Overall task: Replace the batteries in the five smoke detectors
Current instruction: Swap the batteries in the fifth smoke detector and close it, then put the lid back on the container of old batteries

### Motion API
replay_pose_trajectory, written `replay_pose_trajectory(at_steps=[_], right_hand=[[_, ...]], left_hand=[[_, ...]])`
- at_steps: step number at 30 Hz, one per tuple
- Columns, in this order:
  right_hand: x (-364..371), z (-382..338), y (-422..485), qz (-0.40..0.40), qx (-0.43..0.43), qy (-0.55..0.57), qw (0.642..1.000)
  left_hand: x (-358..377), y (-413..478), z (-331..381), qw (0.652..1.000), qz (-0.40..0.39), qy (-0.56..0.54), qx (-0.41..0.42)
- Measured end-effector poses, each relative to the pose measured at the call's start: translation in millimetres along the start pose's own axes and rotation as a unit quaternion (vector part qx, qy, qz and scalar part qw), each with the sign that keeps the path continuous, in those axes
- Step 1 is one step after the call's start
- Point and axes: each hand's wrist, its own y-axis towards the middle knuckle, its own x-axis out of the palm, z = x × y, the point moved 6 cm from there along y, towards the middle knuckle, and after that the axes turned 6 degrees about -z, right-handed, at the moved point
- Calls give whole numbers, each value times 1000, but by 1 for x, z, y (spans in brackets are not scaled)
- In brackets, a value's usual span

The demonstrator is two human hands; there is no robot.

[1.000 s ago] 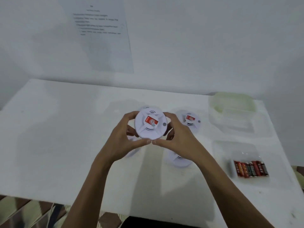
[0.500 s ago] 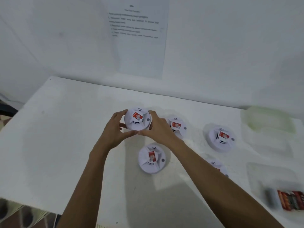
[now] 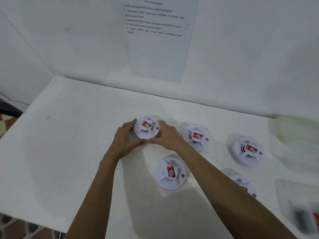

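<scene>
I hold a round white smoke detector (image 3: 146,129) with a red label between both hands, low over the white table (image 3: 69,144). My left hand (image 3: 125,139) grips its left side and my right hand (image 3: 166,137) grips its right side, thumbs meeting at the near edge. Several other detectors lie face up on the table: one (image 3: 196,138) just right of my right hand, one (image 3: 246,150) further right, one (image 3: 170,173) near my forearms, and one (image 3: 245,186) partly hidden behind my right forearm. Batteries (image 3: 309,219) show as a blur at the lower right.
A printed instruction sheet (image 3: 158,31) hangs on the white wall behind the table. A pale green translucent container (image 3: 293,130) sits at the far right. A clear tray (image 3: 293,192) lies near the batteries. The table's near edge runs along the lower left.
Both hands carried the held detector away from me and to the left, down toward the table. The view swung left, so the batteries slid to the right edge.
</scene>
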Motion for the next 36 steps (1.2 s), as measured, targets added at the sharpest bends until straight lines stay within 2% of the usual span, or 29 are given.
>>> replay_pose_trajectory(at_steps=[18,22,27,36], right_hand=[[-29,-1,-63,9,-19,65,998],[-51,8,-91,28,-29,86,995],[-100,37,-136,78,-36,89,992],[-227,145,-227,195,5,82,977]], left_hand=[[14,-51,6,994,98,-14,-39],[25,-64,51,995,98,-5,27],[65,-63,129,994,51,-18,91],[188,-28,270,986,-37,-30,162]])
